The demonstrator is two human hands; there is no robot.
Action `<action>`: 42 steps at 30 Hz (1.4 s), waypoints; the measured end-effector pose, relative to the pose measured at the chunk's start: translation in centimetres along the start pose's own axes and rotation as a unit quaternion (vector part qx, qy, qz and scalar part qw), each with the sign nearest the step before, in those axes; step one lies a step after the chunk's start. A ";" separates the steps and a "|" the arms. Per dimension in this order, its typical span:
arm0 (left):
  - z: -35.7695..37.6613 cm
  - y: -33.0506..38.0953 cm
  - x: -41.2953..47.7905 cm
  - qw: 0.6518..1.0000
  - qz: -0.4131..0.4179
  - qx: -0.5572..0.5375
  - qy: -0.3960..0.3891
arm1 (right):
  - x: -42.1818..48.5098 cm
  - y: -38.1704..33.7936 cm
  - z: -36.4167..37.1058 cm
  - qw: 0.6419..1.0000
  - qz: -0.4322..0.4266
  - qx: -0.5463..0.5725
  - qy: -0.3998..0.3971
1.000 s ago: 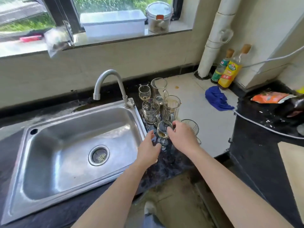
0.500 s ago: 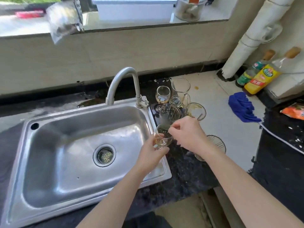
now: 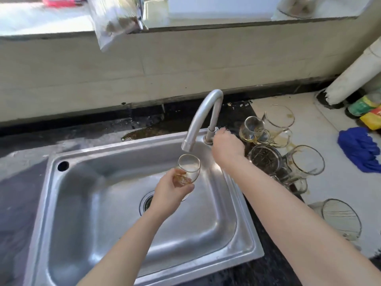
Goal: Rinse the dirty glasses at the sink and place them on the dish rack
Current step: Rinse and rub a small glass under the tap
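Over the stainless steel sink [image 3: 123, 149], the small clear stemmed glass [image 3: 188, 169] was held under the tap.
Half a second before, both hands were at the sink's right edge, close to the group of dirty clear glasses [image 3: 266, 159], and the left one was just lifting this glass. Now the left hand [image 3: 169, 190] had carried it above the basin. Its fingers and thumb were curled around the bowl, which was a little tilted with amber liquid at the bottom, and the rim was just below the spout of the curved silver metal faucet [image 3: 203, 112]. The right hand [image 3: 226, 145] had moved away to the faucet's base. Its fingers were curled there, but whether they gripped the handle I could not tell. The other glasses stood on the counter right of the sink, near the crumpled blue cloth [image 3: 359, 150].
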State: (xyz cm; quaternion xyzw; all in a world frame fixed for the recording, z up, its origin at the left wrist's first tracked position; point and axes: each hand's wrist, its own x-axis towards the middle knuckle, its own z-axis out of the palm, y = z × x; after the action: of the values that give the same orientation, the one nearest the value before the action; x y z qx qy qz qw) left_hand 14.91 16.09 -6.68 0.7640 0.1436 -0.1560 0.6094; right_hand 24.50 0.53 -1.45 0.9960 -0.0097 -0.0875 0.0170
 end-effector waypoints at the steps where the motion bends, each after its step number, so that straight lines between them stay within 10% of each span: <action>1: -0.2 -0.1 0.3 1.000 0.002 -0.001 -0.002 | 0.6 0.0 0.3 1.000 0.003 -0.020 -0.008; 27: -0.9 -1.2 0.1 0.998 -0.042 -0.044 -0.002 | 0.8 -0.8 0.8 0.976 -0.150 -0.154 -0.024; 31: -1.6 -2.1 0.1 0.998 -0.051 -0.040 0.011 | -1.5 -1.1 -0.6 0.983 -0.172 -0.013 0.056; 35: -1.2 -2.1 -0.1 0.999 -0.041 -0.035 -0.010 | -3.7 -2.8 -0.7 0.916 -0.097 0.357 -0.154; 42: -1.2 -2.3 -0.2 0.998 -0.042 -0.038 -0.010 | -3.0 -3.0 0.9 0.914 -0.152 0.336 -0.171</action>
State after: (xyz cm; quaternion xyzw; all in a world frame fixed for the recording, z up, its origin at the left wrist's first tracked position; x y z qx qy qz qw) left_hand 13.92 17.76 -8.37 0.7324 0.1751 -0.1831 0.6320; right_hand 21.42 3.61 -1.95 0.9023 0.1101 -0.2492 -0.3342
